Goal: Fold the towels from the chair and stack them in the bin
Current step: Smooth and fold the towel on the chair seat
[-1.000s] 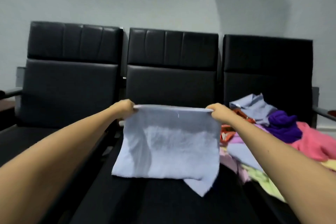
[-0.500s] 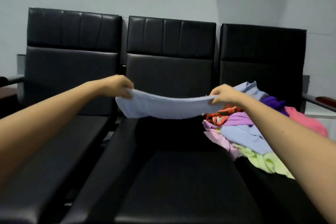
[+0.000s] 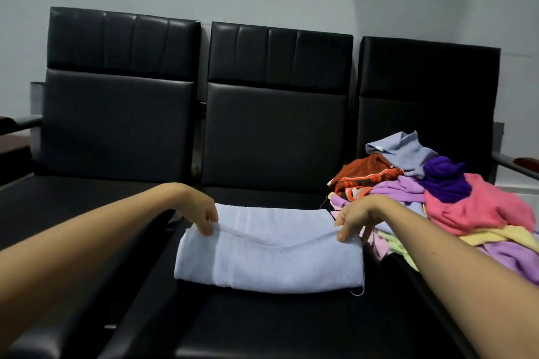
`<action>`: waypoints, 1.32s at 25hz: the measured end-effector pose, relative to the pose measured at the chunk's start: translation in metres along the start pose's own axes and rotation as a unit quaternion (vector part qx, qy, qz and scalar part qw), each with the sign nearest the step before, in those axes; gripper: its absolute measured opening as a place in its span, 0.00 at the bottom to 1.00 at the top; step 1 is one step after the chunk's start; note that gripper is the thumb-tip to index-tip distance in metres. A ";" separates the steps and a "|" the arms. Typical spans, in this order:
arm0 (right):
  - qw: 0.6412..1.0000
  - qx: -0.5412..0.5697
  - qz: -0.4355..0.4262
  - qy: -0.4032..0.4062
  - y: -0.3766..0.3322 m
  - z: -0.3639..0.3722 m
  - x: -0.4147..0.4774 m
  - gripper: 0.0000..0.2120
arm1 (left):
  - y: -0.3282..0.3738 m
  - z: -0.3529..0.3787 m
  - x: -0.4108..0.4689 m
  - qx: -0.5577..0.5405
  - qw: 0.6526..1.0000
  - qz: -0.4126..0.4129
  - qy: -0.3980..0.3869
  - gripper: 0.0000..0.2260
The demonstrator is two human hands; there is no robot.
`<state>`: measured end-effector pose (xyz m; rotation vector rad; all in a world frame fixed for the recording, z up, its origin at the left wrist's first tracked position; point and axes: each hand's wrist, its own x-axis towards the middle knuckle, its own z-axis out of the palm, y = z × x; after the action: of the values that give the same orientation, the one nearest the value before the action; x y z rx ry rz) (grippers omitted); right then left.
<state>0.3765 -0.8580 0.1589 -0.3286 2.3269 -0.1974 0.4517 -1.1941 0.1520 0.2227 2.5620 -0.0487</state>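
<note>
Left hand [image 3: 201,217] and right hand [image 3: 354,220] each pinch a corner of the pale blue towel [image 3: 268,262] — seemingly doubled already — so lay both corners down evenly.

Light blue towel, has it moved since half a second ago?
Yes. The light blue towel came down from before the middle backrest onto the middle seat, folded; left hand and right hand pinch its upper edge.

A pale blue towel [image 3: 268,253] is laid flat on the middle black chair seat [image 3: 277,323]. Its upper folded edge is pinched at the left corner by the left hand [image 3: 201,213] and at the right corner by the right hand [image 3: 354,220]. A pile of coloured towels [image 3: 437,198] is heaped on the right seat.
</note>
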 end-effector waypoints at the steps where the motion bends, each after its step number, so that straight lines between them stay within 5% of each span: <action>1: 0.998 0.003 -0.010 0.056 0.000 -0.004 0.008 0.04 | -0.004 -0.006 0.006 -0.016 0.999 -0.009 0.050 0.08; 5: 0.916 0.127 -0.050 0.378 0.003 -0.027 0.058 0.15 | -0.020 -0.022 0.047 -0.119 0.937 -0.096 0.314 0.18; 8: 0.861 0.219 -0.041 0.457 -0.006 -0.026 0.085 0.25 | -0.011 -0.010 0.082 -0.127 0.896 -0.159 0.394 0.25; 10: 0.858 0.223 -0.066 0.459 -0.011 -0.015 0.099 0.22 | 0.011 0.007 0.104 -0.106 0.907 -0.048 0.405 0.24; 13: 0.874 0.187 -0.106 0.436 -0.013 0.010 0.112 0.19 | 0.052 0.041 0.127 -0.049 0.962 0.091 0.254 0.22; 16: 0.889 0.165 -0.129 0.407 -0.015 0.035 0.120 0.17 | 0.066 0.067 0.147 -0.106 0.973 -0.037 0.204 0.22; 21: 0.887 0.139 -0.074 0.434 -0.025 0.062 0.118 0.12 | 0.119 0.065 0.133 -0.268 0.909 -0.268 0.172 0.25; 23: 0.903 0.160 -0.017 0.398 -0.024 0.066 0.120 0.04 | 0.144 0.062 0.123 -0.266 0.922 -0.259 0.111 0.28; 25: 0.920 0.212 0.036 0.328 -0.020 0.067 0.119 0.10 | 0.138 0.051 0.116 -0.224 0.939 -0.231 0.121 0.26; 28: 0.908 0.312 0.046 0.275 -0.018 0.068 0.116 0.12 | 0.092 0.033 0.122 -0.277 0.903 -0.258 0.203 0.13; 31: 0.882 0.395 0.049 0.254 -0.022 0.067 0.105 0.09 | 0.061 0.036 0.128 -0.361 0.868 -0.291 0.177 0.15; 33: 0.881 0.410 0.059 0.230 -0.031 0.065 0.102 0.06 | 0.059 0.038 0.129 -0.425 0.847 -0.276 0.160 0.06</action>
<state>0.3596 -0.9205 0.0517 0.3242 2.4442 -1.2665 0.3752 -1.1202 0.0509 -0.9087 2.5939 0.9559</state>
